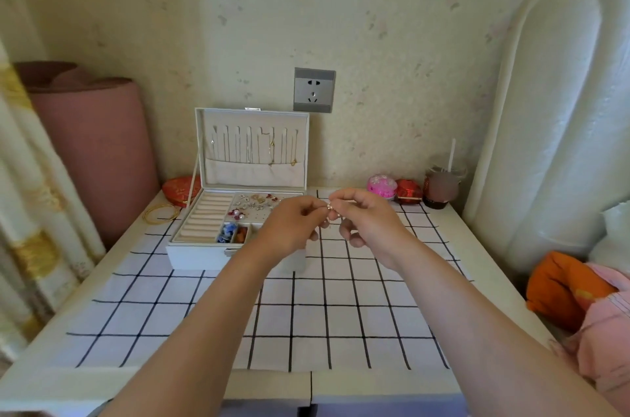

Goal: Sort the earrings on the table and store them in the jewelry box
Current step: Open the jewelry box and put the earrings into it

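A white jewelry box [197, 253] stands open on the checked cloth, its lid upright with thin necklaces hanging inside. Its tray holds several earrings [254, 203] on a perforated pad, ring rolls at the left, and blue and red pieces in small front compartments. My left hand [289, 225] and my right hand [366, 222] meet above the box's right end. Between their fingertips they pinch a small pearl earring [329, 208]. The box's right side is hidden behind my left hand.
The table [392, 382] carries a checked cloth [341, 314]. A red embroidered case [179, 190] and gold bangles [162, 213] lie left of the box. A pink box [381, 186], a red box [409, 191] and a cup with a straw [441, 186] stand at the back right.
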